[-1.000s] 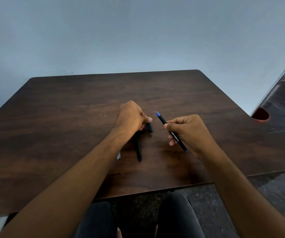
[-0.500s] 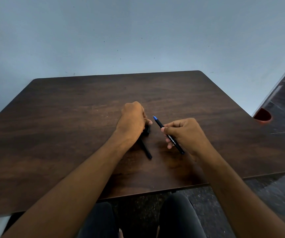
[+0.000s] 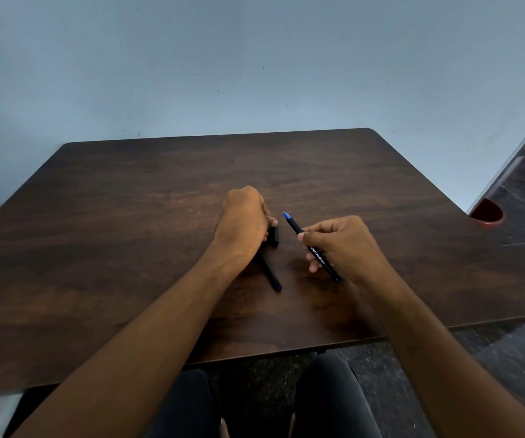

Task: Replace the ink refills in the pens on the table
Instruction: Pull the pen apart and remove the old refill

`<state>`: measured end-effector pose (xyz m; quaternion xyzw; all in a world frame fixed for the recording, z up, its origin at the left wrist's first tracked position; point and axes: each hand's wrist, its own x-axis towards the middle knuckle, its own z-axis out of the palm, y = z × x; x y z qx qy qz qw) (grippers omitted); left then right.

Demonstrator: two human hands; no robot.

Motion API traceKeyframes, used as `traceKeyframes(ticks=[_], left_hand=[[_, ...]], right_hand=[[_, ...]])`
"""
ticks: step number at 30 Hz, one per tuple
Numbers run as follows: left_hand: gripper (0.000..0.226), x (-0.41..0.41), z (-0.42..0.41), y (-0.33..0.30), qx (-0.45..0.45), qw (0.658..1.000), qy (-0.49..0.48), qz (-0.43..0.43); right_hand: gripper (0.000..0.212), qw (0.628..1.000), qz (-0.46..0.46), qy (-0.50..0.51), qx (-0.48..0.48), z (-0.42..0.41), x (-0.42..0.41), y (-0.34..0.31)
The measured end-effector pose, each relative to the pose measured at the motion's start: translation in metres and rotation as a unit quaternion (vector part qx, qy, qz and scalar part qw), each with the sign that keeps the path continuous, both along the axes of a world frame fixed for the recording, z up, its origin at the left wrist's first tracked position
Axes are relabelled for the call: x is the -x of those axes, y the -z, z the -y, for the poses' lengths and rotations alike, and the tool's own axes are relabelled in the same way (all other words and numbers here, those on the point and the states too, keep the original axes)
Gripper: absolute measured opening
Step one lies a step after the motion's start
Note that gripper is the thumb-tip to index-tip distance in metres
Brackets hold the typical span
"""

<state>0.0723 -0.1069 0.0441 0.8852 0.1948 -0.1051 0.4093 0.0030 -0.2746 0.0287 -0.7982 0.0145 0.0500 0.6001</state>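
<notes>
Right hand [image 3: 346,245] grips a blue-tipped pen [image 3: 311,246]; left hand [image 3: 243,222] (fingers curled) holds a black pen [image 3: 269,273].

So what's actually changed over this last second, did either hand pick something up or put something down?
The slim black pen under the left hand swung its near end to the person's right. A small pale piece seen beside the left wrist a second ago is no longer visible. The left hand stays curled over the pen, next to the short black cap. The right hand still grips the blue-tipped black pen.
</notes>
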Motion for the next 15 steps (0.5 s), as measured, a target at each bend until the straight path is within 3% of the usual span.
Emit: traceKeyframes(ticks=[6, 12, 15], left_hand=[[0.004, 0.016, -0.004, -0.001, 0.022, 0.999, -0.028, 0.038], [0.007, 0.031, -0.012, 0.0, -0.004, 0.992, 0.021, 0.122], [0.013, 0.038, -0.019, 0.002, -0.078, 0.979, 0.03, 0.183]], right_hand=[[0.009, 1.0, 0.0, 0.005, -0.003, -0.005, 0.0, 0.002], [0.008, 1.0, -0.013, -0.004, 0.002, -0.01, 0.004, 0.003], [0.008, 1.0, -0.013, -0.001, 0.0, -0.01, 0.005, 0.002]])
